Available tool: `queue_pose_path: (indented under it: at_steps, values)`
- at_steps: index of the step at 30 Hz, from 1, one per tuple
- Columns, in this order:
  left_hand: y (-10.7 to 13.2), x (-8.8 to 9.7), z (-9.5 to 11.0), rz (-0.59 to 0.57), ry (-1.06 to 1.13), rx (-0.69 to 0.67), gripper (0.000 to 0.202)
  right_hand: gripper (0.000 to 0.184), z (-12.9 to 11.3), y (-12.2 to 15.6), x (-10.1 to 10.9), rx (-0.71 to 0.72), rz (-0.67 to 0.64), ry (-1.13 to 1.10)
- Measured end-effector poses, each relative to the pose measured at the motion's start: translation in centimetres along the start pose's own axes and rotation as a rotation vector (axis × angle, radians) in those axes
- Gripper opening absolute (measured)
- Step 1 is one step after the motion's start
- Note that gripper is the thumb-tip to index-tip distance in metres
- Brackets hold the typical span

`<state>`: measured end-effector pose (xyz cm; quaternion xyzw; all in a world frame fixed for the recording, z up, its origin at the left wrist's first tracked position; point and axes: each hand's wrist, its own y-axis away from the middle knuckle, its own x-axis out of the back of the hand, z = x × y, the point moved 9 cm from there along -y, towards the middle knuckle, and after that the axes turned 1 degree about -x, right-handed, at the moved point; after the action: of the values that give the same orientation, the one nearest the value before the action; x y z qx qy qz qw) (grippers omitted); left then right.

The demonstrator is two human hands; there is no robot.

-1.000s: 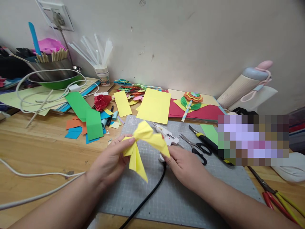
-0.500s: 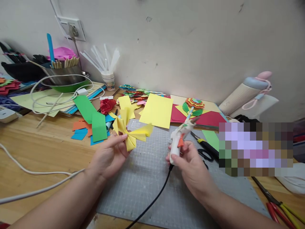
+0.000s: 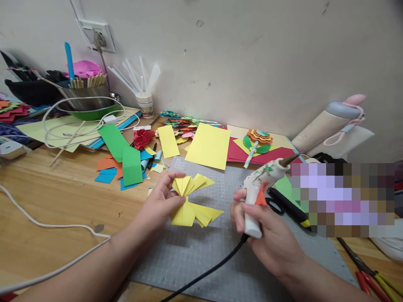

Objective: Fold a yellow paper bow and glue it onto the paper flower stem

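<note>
My left hand (image 3: 166, 197) pinches a folded yellow paper piece (image 3: 185, 214) at its narrow middle; its pleated points fan out above and below, mostly toward the right. In my right hand (image 3: 264, 230) is a white hot glue gun (image 3: 255, 188) with an orange trigger, gripped by its handle. Its metal nozzle points up and to the right, away from the paper. A black cord runs from the handle's base down to the left. Both hands are above a grey cutting mat (image 3: 163, 260).
Green paper strips (image 3: 132, 165), a red paper rose (image 3: 143, 138) and a yellow sheet (image 3: 209, 144) lie behind. A paper flower (image 3: 258, 140) rests on red paper. A black-handled cutter (image 3: 288, 207) and pliers (image 3: 362, 262) lie right. A white cable (image 3: 63, 226) crosses the left side.
The yellow paper has come down and turned, its folds now facing me. The glue gun has moved right and slightly nearer, its nozzle swinging farther right.
</note>
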<state>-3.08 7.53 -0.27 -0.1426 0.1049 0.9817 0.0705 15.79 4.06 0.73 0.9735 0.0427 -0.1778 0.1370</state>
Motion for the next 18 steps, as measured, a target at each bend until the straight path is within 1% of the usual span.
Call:
queue_pose_path:
  at_steps: [2,3,5,7,8,10,12,15,18]
  values:
    - [0.0,0.2,-0.1,0.033,-0.036,0.009,0.044,0.015,-0.1,0.2,0.4,0.032,0.056,0.056]
    - [0.0,0.3,0.0,0.057,-0.067,0.009,0.041,0.016,-0.3,0.2,0.3,0.056,0.059,0.044]
    - [0.0,0.6,0.2,0.104,-0.143,0.004,0.031,0.019,-0.8,0.3,-0.3,0.103,0.010,-0.058]
    - [0.0,0.7,0.3,0.132,-0.205,0.006,0.024,0.020,-1.3,0.4,-0.8,0.114,-0.033,-0.188]
    - [0.0,0.8,0.2,0.138,-0.228,0.015,0.023,0.023,-1.4,0.3,-0.8,0.110,-0.028,-0.238]
    - [0.0,0.9,0.0,0.139,-0.269,0.034,0.021,0.028,-1.7,0.2,-0.3,0.099,0.025,-0.283]
    - [0.0,0.9,0.0,0.130,-0.322,0.035,0.018,0.024,-2.0,0.3,0.1,0.112,0.068,-0.268]
    - [-0.1,1.0,0.0,0.120,-0.382,0.036,0.021,0.016,-2.4,0.6,0.2,0.154,0.071,-0.228]
    - [0.0,1.1,-0.1,0.139,-0.360,0.052,0.027,0.023,-2.2,1.0,-0.2,0.168,0.038,-0.143]
